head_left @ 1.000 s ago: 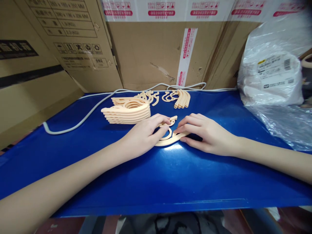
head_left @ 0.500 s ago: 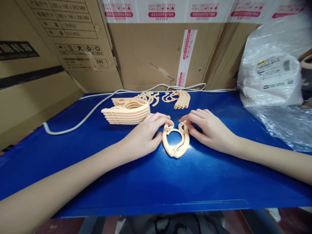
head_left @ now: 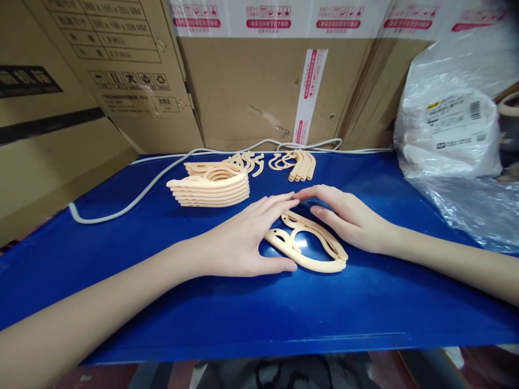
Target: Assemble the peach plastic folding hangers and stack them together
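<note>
A cream plastic folding clothes hanger (head_left: 316, 265), folded up, lies flat on the blue table in front of me. Its joined end points right and its two free ends point left. My left hand (head_left: 243, 237) lies at the free ends, fingers stretched out and thumb apart beside the near arm. Behind the far arm is my right hand (head_left: 351, 219), its fingers loosely bent and apart. The fingertips of both hands meet, or nearly meet, beyond the hanger. Neither hand grips it.
Several folded hangers form a neat stack (head_left: 211, 194) at the back left. Loose hooks (head_left: 245, 161) and curved arm pieces (head_left: 302, 165) lie behind. A white cable (head_left: 133, 205) runs along the table. Cardboard boxes (head_left: 259, 92) wall the back; plastic-wrapped goods (head_left: 450, 124) stand right.
The hanger has turned on the table, its joined end swinging from near me to the right. My left hand has opened out around its free ends, and the two hands' fingertips have come together.
</note>
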Available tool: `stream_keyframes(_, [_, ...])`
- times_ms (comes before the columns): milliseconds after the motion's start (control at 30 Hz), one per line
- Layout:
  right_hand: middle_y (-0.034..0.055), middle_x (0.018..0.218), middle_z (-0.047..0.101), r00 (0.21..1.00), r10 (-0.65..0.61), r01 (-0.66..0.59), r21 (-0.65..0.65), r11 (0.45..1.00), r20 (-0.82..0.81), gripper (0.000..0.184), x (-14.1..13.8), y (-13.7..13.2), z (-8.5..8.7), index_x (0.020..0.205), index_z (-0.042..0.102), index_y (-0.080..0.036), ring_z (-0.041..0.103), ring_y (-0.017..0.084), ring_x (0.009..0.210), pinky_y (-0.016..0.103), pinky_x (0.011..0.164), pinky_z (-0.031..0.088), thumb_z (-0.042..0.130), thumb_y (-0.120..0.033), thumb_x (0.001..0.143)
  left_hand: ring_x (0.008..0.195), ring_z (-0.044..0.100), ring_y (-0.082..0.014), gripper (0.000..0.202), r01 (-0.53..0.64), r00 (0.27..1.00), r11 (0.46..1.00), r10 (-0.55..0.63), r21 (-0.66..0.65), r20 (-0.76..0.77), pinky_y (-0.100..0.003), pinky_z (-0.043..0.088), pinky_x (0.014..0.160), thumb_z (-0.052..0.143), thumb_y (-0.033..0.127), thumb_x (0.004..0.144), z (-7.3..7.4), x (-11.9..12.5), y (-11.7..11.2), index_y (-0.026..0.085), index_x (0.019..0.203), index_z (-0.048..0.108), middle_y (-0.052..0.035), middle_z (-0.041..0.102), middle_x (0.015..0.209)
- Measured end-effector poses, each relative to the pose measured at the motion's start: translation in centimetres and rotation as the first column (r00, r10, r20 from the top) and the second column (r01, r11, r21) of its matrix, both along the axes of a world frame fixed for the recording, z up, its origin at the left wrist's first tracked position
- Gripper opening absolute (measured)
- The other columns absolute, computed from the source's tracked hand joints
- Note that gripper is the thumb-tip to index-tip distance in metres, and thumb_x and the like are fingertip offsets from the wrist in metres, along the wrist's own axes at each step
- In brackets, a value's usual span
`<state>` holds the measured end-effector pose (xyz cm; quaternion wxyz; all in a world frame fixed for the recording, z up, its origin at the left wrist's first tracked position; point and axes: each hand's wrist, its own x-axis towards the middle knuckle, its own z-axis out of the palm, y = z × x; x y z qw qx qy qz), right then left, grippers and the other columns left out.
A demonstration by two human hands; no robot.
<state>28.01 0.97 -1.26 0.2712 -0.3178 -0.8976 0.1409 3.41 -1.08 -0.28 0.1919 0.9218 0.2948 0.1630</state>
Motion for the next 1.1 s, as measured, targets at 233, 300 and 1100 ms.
stream_keyframes(233, [0.0040, 0.102, 0.066, 0.980, -0.099, 0.068, -0.179, 0.982, -0.174, 0.023, 0.3, 0.5, -0.3, 0.116, 0.055, -0.019, 0.061, 0.016, 0.098, 0.032, 0.090, 0.046, 0.043, -0.023, 0.097, 0.137, 0.040, -0.0331, 0.075, 0.058, 0.996, 0.994, -0.052, 0.093, -0.069, -0.052, 0.032, 0.114, 0.066, 0.054, 0.082, -0.1, -0.2, 0.6, 0.015, 0.141, 0.042, -0.0147, 0.049, 0.145])
stream_keyframes(300, [0.0032, 0.099, 0.066, 0.976, -0.112, 0.074, -0.198, 0.977, -0.186, 0.023, 0.3, 0.7, -0.3, 0.116, 0.055, -0.019, 0.061, 0.016, 0.096, 0.032, 0.089, 0.045, 0.044, -0.025, 0.098, 0.125, 0.051, -0.0314, 0.076, 0.110, 0.993, 0.985, -0.103, 0.133, -0.054, -0.047, 0.041, 0.106, 0.070, 0.055, 0.078, 0.1, -0.3, 0.8, 0.015, 0.138, 0.046, -0.0135, 0.058, 0.134])
stream_keyframes(1100, [-0.0056, 0.056, 0.039, 0.906, -0.192, -0.118, -0.661, 0.742, -0.377, 0.029, 0.4, 1.3, 0.2, 0.082, 0.066, -0.014, 0.029, 0.006, 0.050, 0.024, 0.046, 0.017, 0.060, -0.042, 0.090, 0.123, 0.051, -0.0319, 0.067, -0.135, 0.979, 0.813, 0.196, 0.567, -0.049, -0.045, 0.043, 0.104, 0.063, 0.050, 0.087, 1.0, -0.6, 1.0, 0.007, 0.135, 0.046, -0.0187, 0.054, 0.134])
